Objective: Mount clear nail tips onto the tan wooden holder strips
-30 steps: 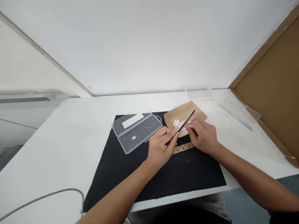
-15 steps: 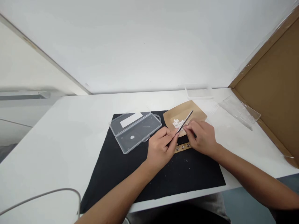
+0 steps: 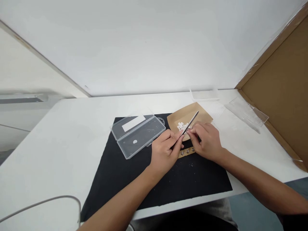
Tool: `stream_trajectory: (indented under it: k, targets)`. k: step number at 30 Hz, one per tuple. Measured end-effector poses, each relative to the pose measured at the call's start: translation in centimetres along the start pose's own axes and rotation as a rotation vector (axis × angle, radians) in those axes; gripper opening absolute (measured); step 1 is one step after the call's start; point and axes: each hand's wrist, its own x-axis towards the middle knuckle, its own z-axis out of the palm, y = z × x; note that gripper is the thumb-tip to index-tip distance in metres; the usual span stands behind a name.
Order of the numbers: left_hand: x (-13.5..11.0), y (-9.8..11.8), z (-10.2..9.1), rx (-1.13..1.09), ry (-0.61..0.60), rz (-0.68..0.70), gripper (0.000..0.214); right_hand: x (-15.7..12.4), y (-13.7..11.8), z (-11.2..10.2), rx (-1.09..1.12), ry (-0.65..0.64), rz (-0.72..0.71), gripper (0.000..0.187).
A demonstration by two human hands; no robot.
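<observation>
Between the thumb and fingers of my left hand [image 3: 166,148] is a thin, dark, file-like strip [image 3: 190,122] with a pale edge, slanting up to the right. My right hand [image 3: 204,139] is closed in a pinch close beside the strip; whatever its fingertips hold is too small to make out. Behind both hands, a brown paper tray [image 3: 197,110] carries a heap of small white pieces [image 3: 181,125], partly covered by the strip and fingers. Below the fingers lies a narrow tan strip [image 3: 184,155] bearing several small round metal parts, its ends hidden by my hands.
A clear hinged plastic case [image 3: 138,136] lies open on the black mat [image 3: 134,179], with white specks scattered nearby. Clear plastic pieces [image 3: 246,114] rest at the right by a cardboard panel [image 3: 279,86]. A cable [image 3: 48,200] loops at the lower left of the white table [image 3: 60,134].
Both hands keep nearly the same pose, with the strip still in my left hand. The right fingertips have shifted slightly left along the strip. The whole view has moved a little.
</observation>
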Motion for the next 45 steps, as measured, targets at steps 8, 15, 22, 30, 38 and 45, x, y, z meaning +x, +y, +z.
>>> stream_trajectory:
  k: [8,15,22,30,38,45]
  targets:
    - [-0.13,0.0,0.15,-0.017,-0.002,-0.016,0.019,0.24,0.04,-0.25,0.014,-0.002,0.0,0.023]
    - [-0.26,0.09,0.1,-0.012,-0.01,-0.023,0.018,0.28,0.06,-0.33,-0.01,0.007,0.016,0.027]
    - [-0.36,0.0,0.18,-0.014,-0.012,-0.014,0.02,0.28,-0.11,-0.46,-0.001,0.003,0.023,0.026]
    - [-0.11,0.28,0.0,0.016,-0.004,0.023,0.022,0.3,-0.08,-0.45,0.027,0.004,0.044,0.027]
    - [-0.16,0.35,0.07,0.03,0.001,0.026,0.02,0.07,-0.45,-0.38,0.039,0.001,0.044,0.028]
    - [0.02,0.47,0.12,0.011,-0.011,0.035,0.022,0.37,-0.8,-0.7,0.031,0.07,0.136,0.025]
